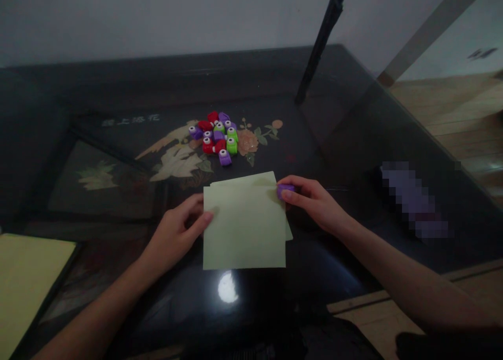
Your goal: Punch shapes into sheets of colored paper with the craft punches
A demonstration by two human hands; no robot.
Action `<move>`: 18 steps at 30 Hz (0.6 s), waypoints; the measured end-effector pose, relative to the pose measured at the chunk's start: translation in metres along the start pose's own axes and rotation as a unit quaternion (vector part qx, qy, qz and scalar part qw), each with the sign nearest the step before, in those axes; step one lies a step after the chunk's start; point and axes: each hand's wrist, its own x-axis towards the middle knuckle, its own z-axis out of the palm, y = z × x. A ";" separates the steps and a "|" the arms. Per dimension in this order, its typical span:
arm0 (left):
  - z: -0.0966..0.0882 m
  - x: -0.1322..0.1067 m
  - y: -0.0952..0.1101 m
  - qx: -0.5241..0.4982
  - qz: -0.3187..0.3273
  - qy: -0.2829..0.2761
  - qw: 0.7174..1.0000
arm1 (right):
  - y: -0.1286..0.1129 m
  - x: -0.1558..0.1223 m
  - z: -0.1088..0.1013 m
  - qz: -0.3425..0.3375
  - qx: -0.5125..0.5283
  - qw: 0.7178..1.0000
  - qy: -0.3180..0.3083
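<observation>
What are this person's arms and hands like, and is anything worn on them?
Both arms are bare as far up as the picture shows, with no sleeves in view. The left hand and right hand wear no gloves, and no watch, bracelet or ring shows in the dim light.

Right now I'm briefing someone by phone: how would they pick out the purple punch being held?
On the dark glass table, find the pale green paper in the middle. The purple punch sits at its upper right edge, pinched in the right hand, apart from the loose pile beyond.
</observation>
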 end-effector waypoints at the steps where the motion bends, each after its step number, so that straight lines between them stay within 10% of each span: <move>1: -0.003 0.000 0.001 0.048 0.027 0.056 0.997 | 0.000 0.000 0.000 -0.004 -0.010 1.000 0.000; 5: -0.010 0.003 0.021 0.182 0.164 0.178 0.953 | -0.003 0.001 0.000 -0.021 -0.056 0.998 -0.003; 12: 0.024 0.046 0.087 0.224 0.210 -0.068 0.949 | -0.013 -0.001 0.007 -0.075 -0.125 0.989 -0.014; 18: 0.033 0.071 0.091 0.122 0.172 -0.200 0.957 | -0.017 -0.004 0.009 -0.128 -0.171 0.977 -0.025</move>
